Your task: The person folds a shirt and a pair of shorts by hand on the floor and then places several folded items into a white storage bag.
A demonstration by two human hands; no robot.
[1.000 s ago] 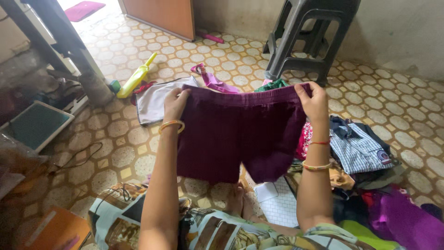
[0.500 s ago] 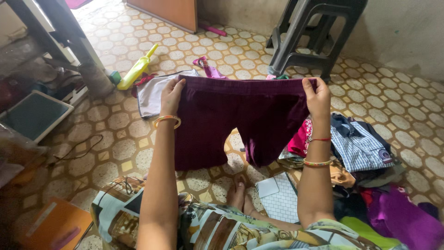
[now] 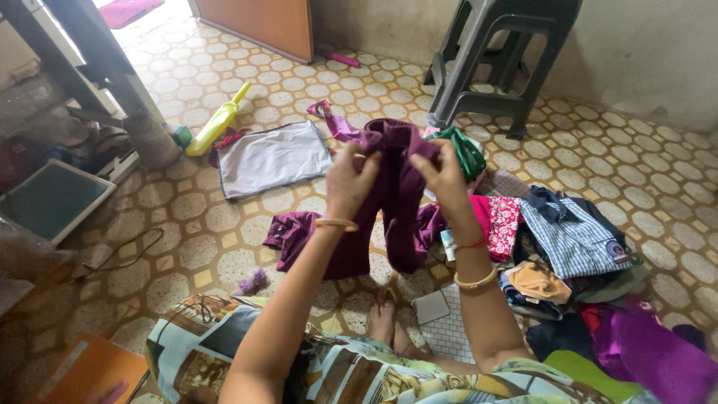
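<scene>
Both my hands hold a dark maroon garment (image 3: 396, 194) up in front of me, folded in half lengthwise so it hangs narrow. My left hand (image 3: 350, 179) pinches its top left edge and my right hand (image 3: 445, 178) grips the top right, the two hands close together. The garment's lower end trails onto the tiled floor near another maroon piece (image 3: 293, 228). A grey cloth (image 3: 273, 157) lies flat on the floor beyond my left hand.
A heap of mixed clothes (image 3: 568, 247) lies at my right, with purple fabric (image 3: 651, 352) nearer me. A grey plastic stool (image 3: 493, 60) stands ahead, a yellow bottle (image 3: 217, 120) at left, a metal stand leg (image 3: 142, 127), a white tray (image 3: 52, 202).
My hands, spread wide holding the garment open, have come together, folding it in half. The grey cloth behind it is uncovered.
</scene>
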